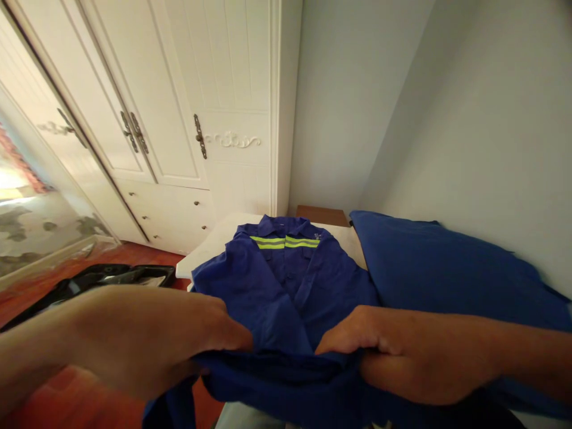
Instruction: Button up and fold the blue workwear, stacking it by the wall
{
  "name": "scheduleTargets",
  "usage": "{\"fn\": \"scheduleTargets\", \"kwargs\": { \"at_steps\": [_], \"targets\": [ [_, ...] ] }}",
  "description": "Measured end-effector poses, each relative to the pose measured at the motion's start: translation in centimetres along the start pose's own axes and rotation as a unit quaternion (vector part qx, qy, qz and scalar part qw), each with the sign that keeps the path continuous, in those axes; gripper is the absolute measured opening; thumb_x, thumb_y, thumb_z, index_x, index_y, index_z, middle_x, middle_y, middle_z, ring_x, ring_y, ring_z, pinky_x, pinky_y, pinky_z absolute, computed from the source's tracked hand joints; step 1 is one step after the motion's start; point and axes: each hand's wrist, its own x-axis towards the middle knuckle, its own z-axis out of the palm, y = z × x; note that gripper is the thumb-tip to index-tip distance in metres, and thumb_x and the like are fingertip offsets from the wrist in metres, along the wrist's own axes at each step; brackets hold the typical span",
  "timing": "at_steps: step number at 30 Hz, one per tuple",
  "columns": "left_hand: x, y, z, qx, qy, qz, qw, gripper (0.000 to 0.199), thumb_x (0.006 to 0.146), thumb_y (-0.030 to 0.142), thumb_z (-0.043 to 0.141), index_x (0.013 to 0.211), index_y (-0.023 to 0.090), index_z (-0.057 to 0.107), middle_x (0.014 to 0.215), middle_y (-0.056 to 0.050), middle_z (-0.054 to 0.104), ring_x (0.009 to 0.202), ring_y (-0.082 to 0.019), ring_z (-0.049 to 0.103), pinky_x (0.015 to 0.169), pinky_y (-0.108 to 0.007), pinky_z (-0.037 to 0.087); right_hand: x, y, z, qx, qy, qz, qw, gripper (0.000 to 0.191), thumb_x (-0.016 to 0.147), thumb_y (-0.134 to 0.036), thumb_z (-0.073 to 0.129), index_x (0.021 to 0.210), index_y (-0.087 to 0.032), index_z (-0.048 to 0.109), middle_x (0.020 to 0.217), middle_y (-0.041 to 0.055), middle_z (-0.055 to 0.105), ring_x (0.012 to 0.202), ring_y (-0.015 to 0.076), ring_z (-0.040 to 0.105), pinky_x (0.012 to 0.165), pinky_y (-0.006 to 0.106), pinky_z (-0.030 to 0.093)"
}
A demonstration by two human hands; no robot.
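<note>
A blue work jacket (286,280) lies front up, its collar at the far end. A yellow and grey reflective band crosses its chest, and its sleeves lie folded inward over the front. My left hand (179,336) is closed on the blue cloth at the near edge, fingers curled under and partly hidden. On the other side, my right hand (402,351) pinches the same edge, thumb below and fingers on top. Between the hands the cloth is gathered and slightly raised. Some of it hangs down below my left hand.
The jacket rests on a white surface (210,244). A blue pillow or cushion (429,268) lies to the right, by the wall. A white wardrobe (241,77) stands behind. An open black suitcase (111,274) sits on the red floor (174,256) at left. A brown box-like piece (322,215) stands at the back.
</note>
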Motion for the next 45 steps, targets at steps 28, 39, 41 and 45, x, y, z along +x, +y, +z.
{"fn": "scheduleTargets", "kwargs": {
  "at_steps": [28, 39, 41, 45],
  "targets": [
    [22.0, -27.3, -3.1, -0.108, 0.008, -0.069, 0.992, 0.127, 0.060, 0.067, 0.078, 0.161, 0.026, 0.014, 0.165, -0.016, 0.022, 0.148, -0.036, 0.031, 0.116, -0.045, 0.034, 15.1, 25.8, -32.3, -0.022, 0.105, 0.215, 0.971, 0.101, 0.076, -0.061, 0.073, 0.157, -0.019, 0.030, 0.155, 0.0168, 0.036, 0.137, 0.0266, 0.048, 0.108, 0.035, 0.048],
    [16.4, -22.9, 0.3, -0.247, 0.337, -0.179, 0.891, 0.029, 0.081, 0.033, 0.056, 0.099, 0.017, 0.072, 0.101, -0.008, 0.074, 0.097, -0.026, 0.070, 0.093, -0.038, 0.053, 9.8, 28.3, -26.3, -0.184, 0.226, 0.251, 0.923, 0.053, 0.079, -0.032, 0.058, 0.128, -0.013, 0.065, 0.105, 0.0107, 0.070, 0.092, 0.0222, 0.067, 0.088, 0.032, 0.053],
    [17.1, -25.0, 0.0, -0.378, 0.388, -0.222, 0.811, 0.033, 0.078, 0.041, 0.061, 0.098, 0.016, 0.069, 0.088, -0.006, 0.074, 0.083, -0.023, 0.070, 0.081, -0.035, 0.057, 10.2, 28.4, -26.7, -0.207, 0.263, 0.234, 0.913, 0.044, 0.082, -0.028, 0.052, 0.120, -0.014, 0.068, 0.107, 0.0110, 0.070, 0.096, 0.0218, 0.066, 0.091, 0.032, 0.051],
    [18.3, -29.9, 0.3, -0.442, 0.363, -0.378, 0.728, 0.037, 0.075, 0.036, 0.061, 0.101, 0.010, 0.064, 0.081, -0.010, 0.071, 0.079, -0.029, 0.070, 0.072, -0.041, 0.058, 10.5, 29.2, -26.6, -0.231, 0.272, 0.288, 0.888, 0.052, 0.078, -0.027, 0.062, 0.128, -0.012, 0.063, 0.127, 0.0156, 0.064, 0.110, 0.0257, 0.064, 0.097, 0.034, 0.049]
  ]
}}
